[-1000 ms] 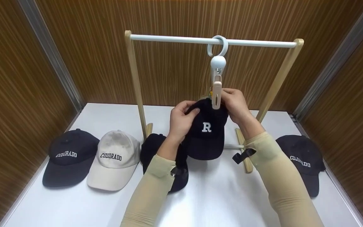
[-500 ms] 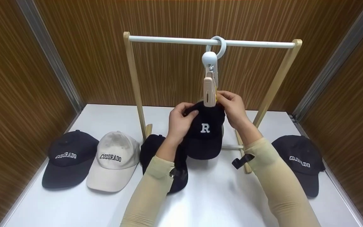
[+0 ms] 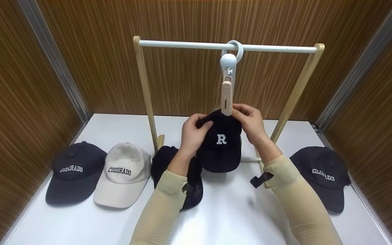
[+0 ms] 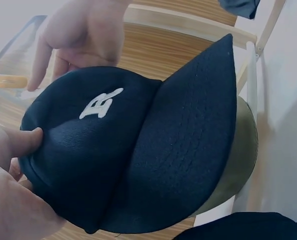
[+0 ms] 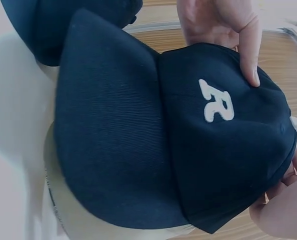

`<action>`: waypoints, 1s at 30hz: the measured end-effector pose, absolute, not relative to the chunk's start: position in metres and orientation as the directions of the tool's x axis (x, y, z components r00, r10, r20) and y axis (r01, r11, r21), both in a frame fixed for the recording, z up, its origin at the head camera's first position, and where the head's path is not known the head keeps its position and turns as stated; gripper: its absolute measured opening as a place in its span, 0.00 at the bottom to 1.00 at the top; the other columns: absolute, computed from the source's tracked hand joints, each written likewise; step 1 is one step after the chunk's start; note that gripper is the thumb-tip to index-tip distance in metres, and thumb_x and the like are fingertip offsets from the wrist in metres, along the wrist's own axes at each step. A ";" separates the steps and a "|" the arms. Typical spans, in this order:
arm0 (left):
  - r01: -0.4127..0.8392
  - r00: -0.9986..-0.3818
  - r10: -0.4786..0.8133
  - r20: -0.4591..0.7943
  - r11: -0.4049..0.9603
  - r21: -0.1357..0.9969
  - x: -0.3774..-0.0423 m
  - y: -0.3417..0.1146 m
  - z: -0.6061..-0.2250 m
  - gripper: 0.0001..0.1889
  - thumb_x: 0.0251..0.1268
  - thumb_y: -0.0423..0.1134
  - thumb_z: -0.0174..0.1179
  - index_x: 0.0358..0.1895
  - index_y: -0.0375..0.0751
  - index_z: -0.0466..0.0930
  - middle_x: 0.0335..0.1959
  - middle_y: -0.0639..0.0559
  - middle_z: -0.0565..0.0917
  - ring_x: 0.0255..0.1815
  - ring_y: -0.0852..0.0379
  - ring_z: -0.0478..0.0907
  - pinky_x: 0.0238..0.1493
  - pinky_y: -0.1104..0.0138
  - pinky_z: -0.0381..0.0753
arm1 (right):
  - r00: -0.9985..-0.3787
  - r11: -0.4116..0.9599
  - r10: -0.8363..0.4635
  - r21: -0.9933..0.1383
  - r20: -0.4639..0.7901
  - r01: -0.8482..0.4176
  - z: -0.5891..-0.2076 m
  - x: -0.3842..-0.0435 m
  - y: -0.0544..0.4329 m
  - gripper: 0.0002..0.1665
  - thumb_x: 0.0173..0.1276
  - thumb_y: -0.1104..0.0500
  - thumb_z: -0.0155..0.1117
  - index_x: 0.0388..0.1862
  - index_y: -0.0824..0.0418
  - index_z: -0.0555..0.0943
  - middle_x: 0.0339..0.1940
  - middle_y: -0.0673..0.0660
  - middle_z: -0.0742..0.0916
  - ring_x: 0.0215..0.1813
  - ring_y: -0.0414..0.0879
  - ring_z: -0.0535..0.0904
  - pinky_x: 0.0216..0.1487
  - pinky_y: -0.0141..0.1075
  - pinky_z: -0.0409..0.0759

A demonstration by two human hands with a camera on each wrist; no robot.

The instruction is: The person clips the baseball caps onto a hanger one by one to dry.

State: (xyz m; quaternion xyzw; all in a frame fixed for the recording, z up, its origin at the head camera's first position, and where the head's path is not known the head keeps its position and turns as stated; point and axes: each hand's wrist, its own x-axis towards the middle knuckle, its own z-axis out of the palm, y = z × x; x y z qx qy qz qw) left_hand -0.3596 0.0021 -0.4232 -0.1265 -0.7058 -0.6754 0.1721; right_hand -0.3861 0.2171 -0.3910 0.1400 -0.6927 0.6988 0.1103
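In the head view a navy baseball cap (image 3: 220, 156) with a white R is held upright beneath a beige clip (image 3: 227, 98). My left hand (image 3: 192, 132) grips the crown's left side, thumb in front and fingers behind. High on the right side, my right hand (image 3: 252, 124) pinches the crown beside the clip; the clip partly hides the contact. In the right wrist view, right-hand fingers (image 5: 288, 185) reach behind the crown. A beige cap (image 4: 246, 150) shows behind the navy brim in the left wrist view. Above the clip, a white ring (image 3: 239, 51) hangs on the rack.
The rack has a white bar (image 3: 189, 44) and a wooden post (image 3: 294, 92) at the right. On the white table lie a dark cap (image 3: 77, 185), a light cap (image 3: 121, 190), a black cap (image 3: 163, 160) and another dark cap (image 3: 323, 177). Wooden walls surround them.
The clip has swung a little left from over the crown's right side. My right hand has moved slightly left and down along the crown. My left hand keeps its grip.
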 end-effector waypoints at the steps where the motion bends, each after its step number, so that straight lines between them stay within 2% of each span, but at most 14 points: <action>1: 0.410 -0.909 -0.052 0.413 0.058 0.910 -0.360 0.002 -0.424 0.10 0.74 0.31 0.72 0.54 0.33 0.89 0.51 0.43 0.90 0.54 0.50 0.86 0.59 0.60 0.83 | -0.934 -0.006 -0.036 -0.935 0.356 -0.356 -0.393 -0.386 0.217 0.11 0.76 0.64 0.72 0.54 0.65 0.92 0.42 0.49 0.93 0.42 0.41 0.86 0.45 0.33 0.84; 7: 0.391 -0.917 -0.048 0.396 0.093 0.916 -0.359 -0.001 -0.431 0.11 0.77 0.35 0.71 0.56 0.34 0.88 0.54 0.44 0.89 0.57 0.49 0.85 0.62 0.57 0.82 | -0.919 0.048 -0.039 -0.918 0.392 -0.393 -0.404 -0.383 0.220 0.10 0.75 0.62 0.74 0.51 0.64 0.92 0.41 0.50 0.92 0.44 0.43 0.85 0.47 0.34 0.83; 15: 0.381 -0.919 -0.037 0.392 0.167 0.910 -0.355 -0.007 -0.440 0.17 0.77 0.41 0.72 0.61 0.37 0.85 0.58 0.44 0.87 0.61 0.47 0.84 0.66 0.52 0.81 | -0.911 0.070 -0.042 -0.908 0.411 -0.413 -0.416 -0.381 0.224 0.11 0.76 0.61 0.76 0.53 0.64 0.91 0.41 0.52 0.92 0.44 0.44 0.86 0.47 0.34 0.85; 19: 0.377 -0.919 -0.034 0.392 0.209 0.902 -0.353 -0.008 -0.443 0.19 0.76 0.42 0.74 0.62 0.37 0.85 0.59 0.44 0.86 0.61 0.47 0.83 0.65 0.52 0.81 | -0.902 0.092 -0.029 -0.897 0.432 -0.432 -0.421 -0.379 0.226 0.15 0.76 0.60 0.76 0.57 0.66 0.90 0.48 0.52 0.92 0.53 0.46 0.87 0.56 0.36 0.83; 24: 0.360 -0.926 -0.011 0.376 0.268 0.894 -0.351 -0.010 -0.445 0.22 0.76 0.45 0.74 0.65 0.38 0.83 0.62 0.44 0.83 0.64 0.47 0.80 0.68 0.52 0.79 | -0.889 0.129 -0.013 -0.881 0.458 -0.456 -0.428 -0.375 0.227 0.19 0.76 0.60 0.77 0.61 0.66 0.89 0.56 0.56 0.91 0.65 0.49 0.84 0.73 0.45 0.75; 30: 0.344 -0.931 0.007 0.364 0.346 0.873 -0.346 -0.014 -0.449 0.27 0.77 0.48 0.72 0.70 0.37 0.81 0.64 0.44 0.81 0.68 0.46 0.78 0.73 0.51 0.75 | -0.866 0.204 -0.020 -0.846 0.499 -0.492 -0.436 -0.373 0.229 0.22 0.78 0.57 0.76 0.67 0.63 0.87 0.61 0.58 0.88 0.68 0.48 0.82 0.76 0.46 0.72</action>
